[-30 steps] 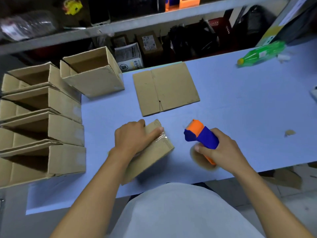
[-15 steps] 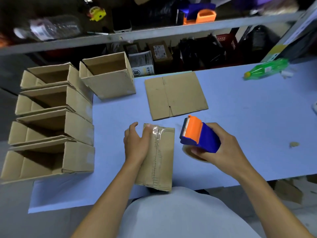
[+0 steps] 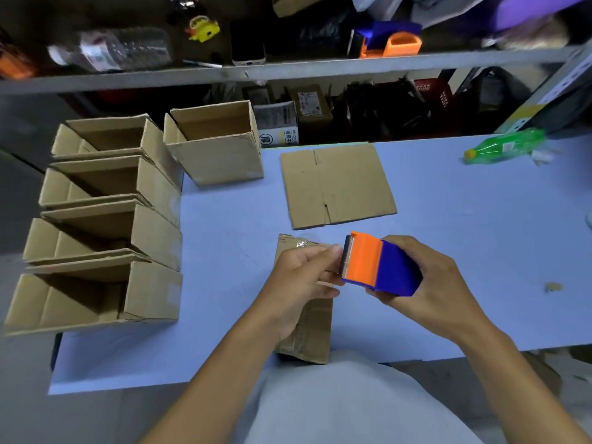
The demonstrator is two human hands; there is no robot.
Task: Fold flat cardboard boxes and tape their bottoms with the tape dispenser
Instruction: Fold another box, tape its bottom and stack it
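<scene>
A: Where did the small brown cardboard box [image 3: 315, 328] lie?

B: Flat on the pale blue table [image 3: 448, 251], at its near edge, under both hands, with a crinkled bit of clear tape at its far end.

A: And the hands?

B: The right hand [image 3: 429, 283] had its fingers curled round the blue and orange plastic tape dispenser [image 3: 381, 267], held above the box. The left hand [image 3: 301, 283] reached to the toothed orange end, thumb and forefinger close together there; whether they pinched the tape end, I couldn't tell.

A: How would the box handle?

B: Light and fairly stiff, I'd judge, but easy to crush at the flaps. Best pressed on its flat panel or taken by a side edge. The tape is thin and sticky, so take it only at its free end.

A: Anything else?

B: A flat brown cardboard sheet [image 3: 336, 184] lay towards the far edge, and open folded cardboard boxes [image 3: 105, 219] were stacked along the left edge.
</scene>
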